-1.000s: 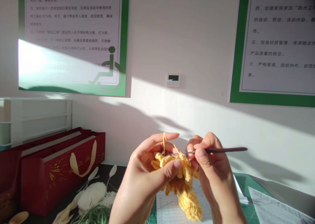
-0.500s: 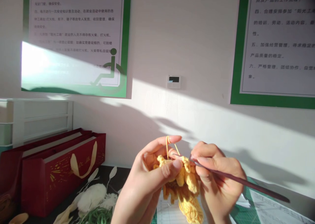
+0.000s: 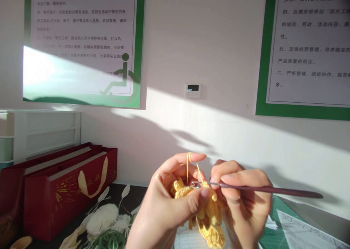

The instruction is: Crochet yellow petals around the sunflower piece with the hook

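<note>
On my feed, two red bags are standing side by side on the desk, toward its far edge, with white drawers showing behind them. Nearer me, white yarn is resting beside green yarn, and a wooden dish is sitting left of both. To the right, I am seeing a sheet lying on a green mat. On the wall, a small panel is hanging between two green-bordered posters.
</note>
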The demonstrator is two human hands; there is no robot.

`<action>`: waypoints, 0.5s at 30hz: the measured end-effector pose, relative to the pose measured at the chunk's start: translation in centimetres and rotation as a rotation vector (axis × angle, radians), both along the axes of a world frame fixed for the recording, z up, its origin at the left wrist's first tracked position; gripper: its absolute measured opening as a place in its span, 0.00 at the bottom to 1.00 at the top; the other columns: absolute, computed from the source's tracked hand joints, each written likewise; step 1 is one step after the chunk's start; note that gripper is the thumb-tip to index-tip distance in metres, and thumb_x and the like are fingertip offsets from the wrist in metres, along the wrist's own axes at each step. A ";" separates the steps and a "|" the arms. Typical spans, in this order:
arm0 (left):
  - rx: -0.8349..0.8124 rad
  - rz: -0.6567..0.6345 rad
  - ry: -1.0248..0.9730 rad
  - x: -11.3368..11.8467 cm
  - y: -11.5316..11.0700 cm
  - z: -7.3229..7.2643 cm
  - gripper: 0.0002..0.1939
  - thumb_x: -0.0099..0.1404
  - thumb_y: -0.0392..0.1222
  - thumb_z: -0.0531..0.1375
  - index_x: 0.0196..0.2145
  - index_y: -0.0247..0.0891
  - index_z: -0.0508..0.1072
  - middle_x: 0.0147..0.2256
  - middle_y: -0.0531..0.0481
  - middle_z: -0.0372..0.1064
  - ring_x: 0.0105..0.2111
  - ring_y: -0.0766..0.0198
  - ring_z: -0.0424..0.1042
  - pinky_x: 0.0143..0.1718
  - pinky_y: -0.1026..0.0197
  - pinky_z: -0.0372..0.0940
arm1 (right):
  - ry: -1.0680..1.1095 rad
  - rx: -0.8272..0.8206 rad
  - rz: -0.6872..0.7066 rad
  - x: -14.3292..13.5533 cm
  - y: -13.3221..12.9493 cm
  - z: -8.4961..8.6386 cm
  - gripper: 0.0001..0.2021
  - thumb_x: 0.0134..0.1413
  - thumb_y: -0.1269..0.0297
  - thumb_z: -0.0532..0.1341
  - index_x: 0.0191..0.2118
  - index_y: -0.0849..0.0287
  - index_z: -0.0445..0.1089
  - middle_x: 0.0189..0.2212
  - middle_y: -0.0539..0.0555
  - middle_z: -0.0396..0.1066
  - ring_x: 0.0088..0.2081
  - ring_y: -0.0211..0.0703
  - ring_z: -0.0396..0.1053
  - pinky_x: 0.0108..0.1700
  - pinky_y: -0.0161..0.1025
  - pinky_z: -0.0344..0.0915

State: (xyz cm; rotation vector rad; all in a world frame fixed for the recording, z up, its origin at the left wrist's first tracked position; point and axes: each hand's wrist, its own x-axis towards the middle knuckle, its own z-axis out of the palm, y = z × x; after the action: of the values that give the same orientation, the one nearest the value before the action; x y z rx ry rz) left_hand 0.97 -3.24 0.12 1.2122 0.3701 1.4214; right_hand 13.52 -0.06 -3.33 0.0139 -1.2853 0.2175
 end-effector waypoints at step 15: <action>-0.021 -0.199 -0.068 -0.5 0.4 0.0 0.12 0.49 0.28 0.75 0.33 0.36 0.84 0.26 0.51 0.77 0.25 0.70 0.73 0.26 0.72 0.66 | 0.183 -0.594 0.373 -0.2 -1.7 0.8 0.09 0.66 0.56 0.60 0.35 0.51 0.64 0.24 0.45 0.66 0.19 0.30 0.61 0.18 0.28 0.55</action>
State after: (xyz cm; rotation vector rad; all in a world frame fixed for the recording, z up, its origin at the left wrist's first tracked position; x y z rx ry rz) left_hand 0.51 -2.81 0.12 1.1477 0.2111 1.2805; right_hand 13.37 -1.77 -2.55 -0.2308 -0.9884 0.8923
